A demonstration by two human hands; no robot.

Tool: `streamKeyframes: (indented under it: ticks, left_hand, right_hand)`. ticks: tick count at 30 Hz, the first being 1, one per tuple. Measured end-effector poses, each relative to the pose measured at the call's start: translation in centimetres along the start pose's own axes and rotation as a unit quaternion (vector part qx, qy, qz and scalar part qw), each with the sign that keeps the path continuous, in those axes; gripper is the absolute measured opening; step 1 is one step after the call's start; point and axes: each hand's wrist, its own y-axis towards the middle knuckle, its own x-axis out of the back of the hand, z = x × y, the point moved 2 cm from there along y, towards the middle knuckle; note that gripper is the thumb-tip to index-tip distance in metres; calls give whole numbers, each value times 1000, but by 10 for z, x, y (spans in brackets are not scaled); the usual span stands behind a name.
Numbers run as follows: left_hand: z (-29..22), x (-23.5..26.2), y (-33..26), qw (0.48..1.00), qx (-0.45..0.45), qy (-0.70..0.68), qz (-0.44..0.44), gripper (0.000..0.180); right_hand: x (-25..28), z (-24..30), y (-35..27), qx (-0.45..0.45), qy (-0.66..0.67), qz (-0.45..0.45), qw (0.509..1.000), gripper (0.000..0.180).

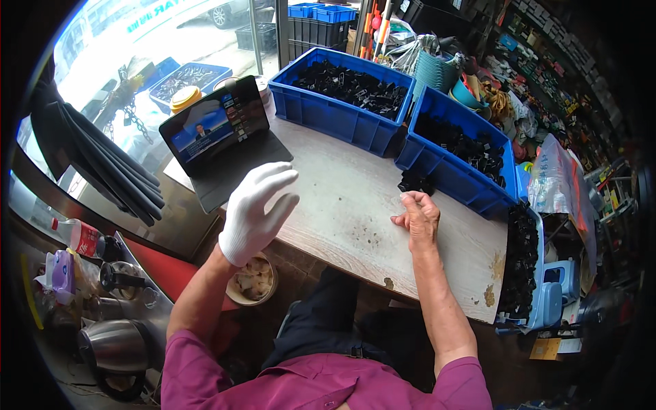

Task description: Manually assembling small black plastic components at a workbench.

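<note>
Handling small black pieces [414, 182], heaped against the near side of the right blue bin [447, 175]
We have the right hand [418, 217] just in front of that bin, fingers curled beside the heap; we cannot tell whether its grip holds a piece. Our gloved left hand [258, 208], well left of the bin, has its grip spread, nothing visible in it. We judge the step as picking up; the next move calls for a fingertip pinch on one piece, if none is held.
</note>
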Motion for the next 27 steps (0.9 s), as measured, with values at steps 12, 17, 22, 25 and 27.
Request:
streamKeyframes:
  ticks: [12,17,22,25,27]
  left_hand:
    - [56,-110,188,983,-103,142,56,46]
    - [83,-173,250,947,-4,164,276,69]
    - [94,-197,270,871,77,156,459,97]
    - [98,-218,276,869,59,143,469,94]
    - [85,-220,280,862,75,170,472,87]
  right_hand:
    - [-48,-4,31,-27,-81,101,991,23]
    - [-46,1,30,-58,26,68,996,15]
    - [-53,2,27,-64,51,77,994,13]
    - [-45,1,28,-70,32,56,995,13]
    - [-38,3,30,-45,-1,44,998,13]
